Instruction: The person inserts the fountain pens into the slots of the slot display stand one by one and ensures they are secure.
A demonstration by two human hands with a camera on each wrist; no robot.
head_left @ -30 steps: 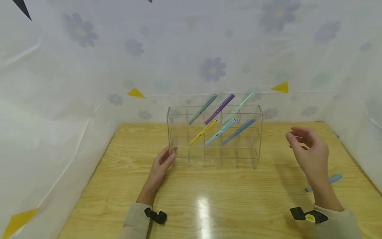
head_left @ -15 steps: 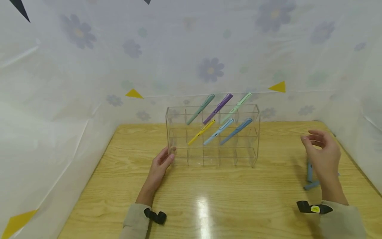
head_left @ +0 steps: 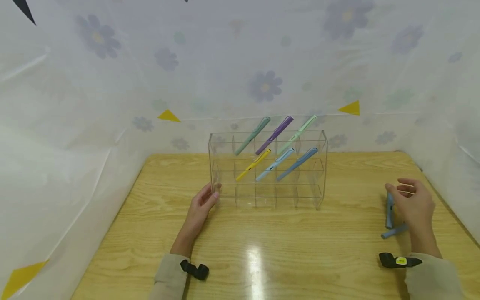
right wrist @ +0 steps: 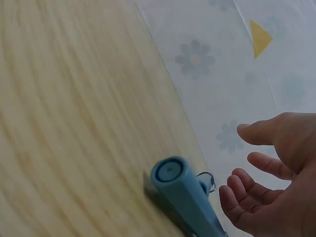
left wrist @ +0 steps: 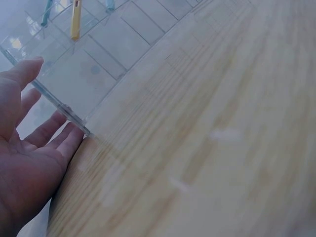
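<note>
A clear, tiered pen rack [head_left: 268, 191] stands on the table, bearing several slanted pens, among them a yellow pen [head_left: 253, 164] and a purple pen [head_left: 275, 135]. My left hand [head_left: 198, 212] holds the rack's left end low down, the thumb in front and the other fingers along the outer side. At the right, my right hand [head_left: 416, 208] hovers with loosely bent fingers and nothing in its grasp. Close to its thumb lies a grey-blue pen [head_left: 389, 214], whose capped end and clip show in the right wrist view. Another blue pen [head_left: 393, 231] is partly hidden by the hand.
The wooden table [head_left: 300, 254] reaches back to a white flowered sheet [head_left: 225, 83], which also hangs at both sides. Yellow triangles [head_left: 349, 108] mark the sheet. Black straps with small devices sit on both wrists.
My right hand has moved right, then down beside the loose pens, uncovering the grey-blue one. The left hand keeps its place at the rack, and the pens on the rack stay put.
</note>
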